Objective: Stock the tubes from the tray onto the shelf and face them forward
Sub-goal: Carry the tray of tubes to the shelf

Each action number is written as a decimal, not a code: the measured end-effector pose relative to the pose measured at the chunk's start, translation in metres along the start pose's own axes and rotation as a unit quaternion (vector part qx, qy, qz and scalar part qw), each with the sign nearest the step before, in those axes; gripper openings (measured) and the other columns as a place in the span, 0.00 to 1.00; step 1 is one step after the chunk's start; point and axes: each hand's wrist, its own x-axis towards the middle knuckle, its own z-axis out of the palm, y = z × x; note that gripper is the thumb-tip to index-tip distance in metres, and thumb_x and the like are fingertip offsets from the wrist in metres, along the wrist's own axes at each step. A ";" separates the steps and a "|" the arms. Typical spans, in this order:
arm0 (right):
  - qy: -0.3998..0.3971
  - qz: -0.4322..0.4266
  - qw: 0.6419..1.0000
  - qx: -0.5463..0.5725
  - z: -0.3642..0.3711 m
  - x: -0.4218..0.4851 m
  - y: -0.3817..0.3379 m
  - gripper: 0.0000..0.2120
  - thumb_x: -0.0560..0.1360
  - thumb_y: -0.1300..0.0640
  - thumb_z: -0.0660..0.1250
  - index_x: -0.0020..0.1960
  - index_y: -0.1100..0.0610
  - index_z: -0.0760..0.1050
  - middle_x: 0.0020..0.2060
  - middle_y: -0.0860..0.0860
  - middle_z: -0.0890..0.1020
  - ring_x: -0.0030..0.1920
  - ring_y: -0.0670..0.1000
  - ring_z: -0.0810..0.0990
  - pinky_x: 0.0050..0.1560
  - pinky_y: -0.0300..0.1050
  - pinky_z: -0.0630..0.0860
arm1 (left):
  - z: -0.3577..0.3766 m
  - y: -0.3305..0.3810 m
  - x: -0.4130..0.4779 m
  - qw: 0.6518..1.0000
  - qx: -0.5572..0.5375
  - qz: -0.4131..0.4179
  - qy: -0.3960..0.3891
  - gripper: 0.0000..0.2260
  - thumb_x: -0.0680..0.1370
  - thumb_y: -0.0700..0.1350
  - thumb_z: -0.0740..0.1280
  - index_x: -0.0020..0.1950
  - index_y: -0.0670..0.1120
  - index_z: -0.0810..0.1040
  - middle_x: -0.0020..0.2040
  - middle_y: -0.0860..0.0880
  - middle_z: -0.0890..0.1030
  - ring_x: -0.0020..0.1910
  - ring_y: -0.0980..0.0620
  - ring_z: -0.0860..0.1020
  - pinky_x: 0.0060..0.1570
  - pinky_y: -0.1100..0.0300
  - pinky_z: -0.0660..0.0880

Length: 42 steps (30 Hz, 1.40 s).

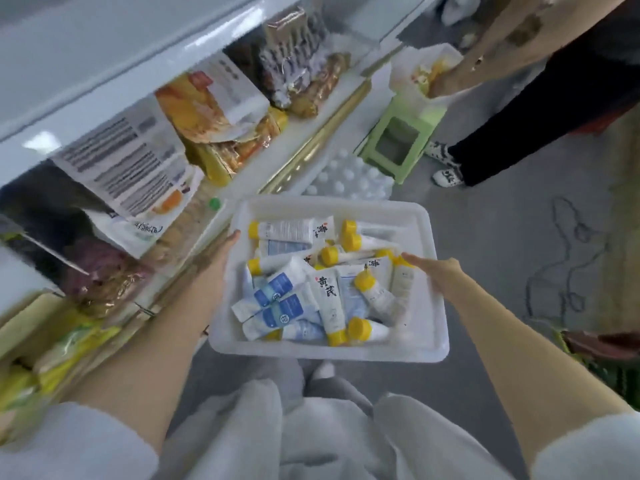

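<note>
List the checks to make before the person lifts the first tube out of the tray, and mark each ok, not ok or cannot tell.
1. Tray steady: left hand and right hand hold the white tray by its side rims. Ok.
2. A hand free for picking: both are on the tray. Not ok.
3. Tubes within reach: tubes lie uncovered in a loose heap. Ok.
4. Tubes lying one way: yellow caps point in different directions. Not ok.
5. Free space on the shelf: snack packs fill the visible part. Cannot tell.
</note>
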 end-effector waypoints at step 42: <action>-0.255 -0.318 0.856 -0.318 0.055 0.361 -0.354 0.44 0.59 0.39 0.78 0.66 0.59 0.68 0.61 0.54 0.77 0.60 0.55 0.77 0.60 0.52 0.75 | 0.269 -0.010 0.142 0.885 -0.147 -0.119 0.426 0.18 0.72 0.54 0.73 0.51 0.40 0.77 0.49 0.44 0.78 0.44 0.46 0.77 0.47 0.58 0.71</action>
